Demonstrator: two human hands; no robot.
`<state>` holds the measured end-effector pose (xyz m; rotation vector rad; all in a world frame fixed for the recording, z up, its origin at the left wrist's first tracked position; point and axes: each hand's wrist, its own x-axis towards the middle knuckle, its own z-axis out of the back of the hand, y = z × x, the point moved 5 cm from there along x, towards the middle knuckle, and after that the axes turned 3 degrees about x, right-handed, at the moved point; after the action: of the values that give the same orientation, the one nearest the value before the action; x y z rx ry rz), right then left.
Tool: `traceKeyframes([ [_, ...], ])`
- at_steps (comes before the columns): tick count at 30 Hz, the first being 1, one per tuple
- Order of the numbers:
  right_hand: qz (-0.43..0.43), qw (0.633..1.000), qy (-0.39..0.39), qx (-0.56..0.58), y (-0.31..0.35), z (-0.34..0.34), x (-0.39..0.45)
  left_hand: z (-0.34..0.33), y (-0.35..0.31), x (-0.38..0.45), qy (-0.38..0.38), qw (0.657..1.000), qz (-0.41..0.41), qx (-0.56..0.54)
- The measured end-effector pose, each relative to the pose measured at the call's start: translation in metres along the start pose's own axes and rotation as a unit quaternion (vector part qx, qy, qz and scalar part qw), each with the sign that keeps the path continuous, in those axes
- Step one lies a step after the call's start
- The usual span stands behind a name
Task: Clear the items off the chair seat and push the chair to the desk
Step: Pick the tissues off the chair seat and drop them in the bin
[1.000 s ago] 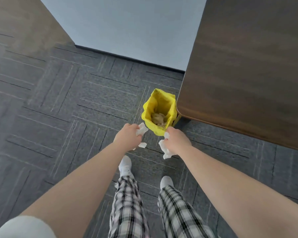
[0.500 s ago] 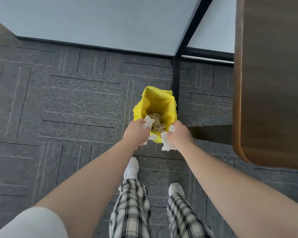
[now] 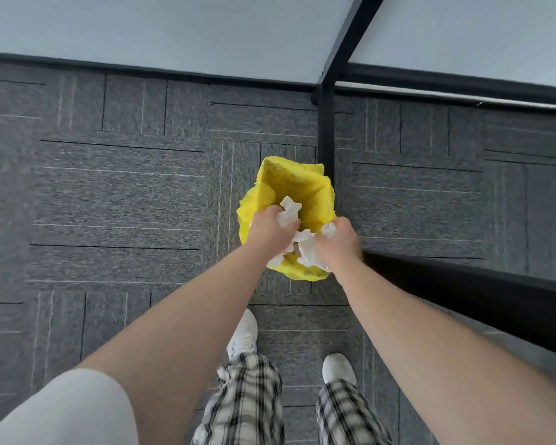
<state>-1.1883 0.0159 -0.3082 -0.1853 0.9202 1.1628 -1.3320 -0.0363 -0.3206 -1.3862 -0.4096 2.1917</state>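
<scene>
Tissues in two crumpled white wads, one wad clenched in the left hand, one wad clenched in the right hand, both held over the open mouth of one yellow-lined bin; the bin stands on grey carpet beside one black desk leg; two white shoes, two plaid trouser legs below.

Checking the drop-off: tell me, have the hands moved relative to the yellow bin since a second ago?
Yes. Both hands, left and right, moved forward from short of the yellow bin to over its opening.
</scene>
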Motion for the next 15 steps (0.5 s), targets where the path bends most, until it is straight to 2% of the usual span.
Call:
traceKeyframes([
  [8, -0.036, 0.984, -0.005, 0.172, -0.003, -0.009, 0.010, -0.014, -0.003, 0.013, 0.020, 0.998, -0.013, -0.061],
  [11, -0.039, 0.981, 0.016, 0.188, -0.001, -0.010, 0.008, -0.012, -0.005, 0.012, 0.019, 0.997, -0.009, -0.081],
  [15, -0.026, 0.985, 0.039, 0.167, 0.002, -0.008, 0.000, -0.001, -0.007, 0.008, 0.004, 0.998, -0.011, -0.054],
])
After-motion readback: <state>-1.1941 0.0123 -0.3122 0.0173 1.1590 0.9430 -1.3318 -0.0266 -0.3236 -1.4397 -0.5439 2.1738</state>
